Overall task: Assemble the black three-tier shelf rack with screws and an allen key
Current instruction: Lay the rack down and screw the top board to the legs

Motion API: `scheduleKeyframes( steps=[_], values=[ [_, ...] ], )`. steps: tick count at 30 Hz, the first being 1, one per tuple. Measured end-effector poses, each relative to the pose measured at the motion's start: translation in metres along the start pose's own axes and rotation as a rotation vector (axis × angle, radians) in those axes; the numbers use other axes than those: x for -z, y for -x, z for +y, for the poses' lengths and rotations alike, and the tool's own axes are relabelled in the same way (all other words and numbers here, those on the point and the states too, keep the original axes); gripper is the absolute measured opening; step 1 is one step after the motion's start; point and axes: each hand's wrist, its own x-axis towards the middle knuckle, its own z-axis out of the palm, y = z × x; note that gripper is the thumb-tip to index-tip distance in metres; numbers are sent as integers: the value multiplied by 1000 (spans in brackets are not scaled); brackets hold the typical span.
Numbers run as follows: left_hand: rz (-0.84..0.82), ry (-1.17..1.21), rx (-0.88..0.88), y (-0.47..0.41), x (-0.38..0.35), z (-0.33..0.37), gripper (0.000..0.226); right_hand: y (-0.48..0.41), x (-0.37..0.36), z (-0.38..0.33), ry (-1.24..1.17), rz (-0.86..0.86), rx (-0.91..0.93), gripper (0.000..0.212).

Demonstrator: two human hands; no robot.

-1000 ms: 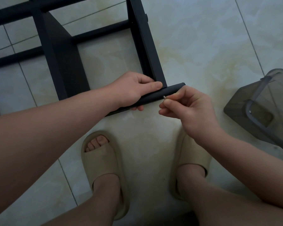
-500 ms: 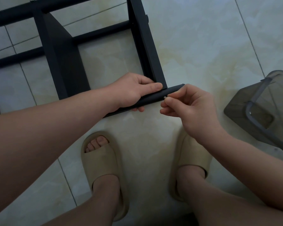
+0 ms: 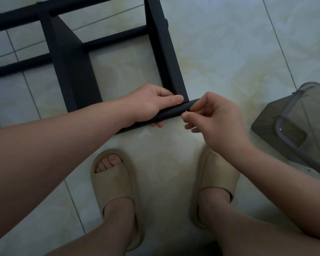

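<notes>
The black shelf rack lies on the tiled floor, filling the upper left of the head view. My left hand grips its near black tube where the tube meets an upright panel. My right hand is at the tube's right end, thumb and forefinger pinching a small silver screw against the tube's side. Most of the screw is hidden by my fingertips. No allen key is in view.
A smoky grey plastic box with a handle sits on the floor at the right. My two feet in beige slippers stand just below the tube. Pale floor tiles stretch to the upper right.
My right hand has shifted slightly left and up, bringing the pinched screw against the tube's end. My left hand has kept its grip on the tube.
</notes>
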Motion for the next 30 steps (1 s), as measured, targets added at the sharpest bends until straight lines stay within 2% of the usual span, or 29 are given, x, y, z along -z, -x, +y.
scheduleKeyframes(
  steps=[3,5,12,14,17,20,23,25,28,30],
  values=[
    [-20,-26,21,0,2,0,29,-10,13,-7,509,14,152,36],
    [-45,-58,33,-1,3,2,33,-16,17,-14,727,13,231,40],
    [-28,-125,85,-3,7,7,43,-35,22,-21,810,-89,196,49],
    [22,-201,123,-2,7,8,51,-36,23,-26,830,-154,220,50],
    [188,-360,175,4,2,15,62,-28,35,-30,784,-291,298,43],
    [365,-525,117,18,-7,31,44,-8,64,-22,663,-375,310,47],
    [467,-691,-23,29,-19,54,30,12,96,-9,736,-291,307,56],
    [441,-757,-114,35,-35,73,26,27,119,-1,839,-235,313,59],
    [283,-840,-160,40,-71,97,30,45,153,13,1009,-182,274,64],
    [170,-902,-170,41,-98,104,36,55,173,25,1026,-144,213,64]
  ],
)
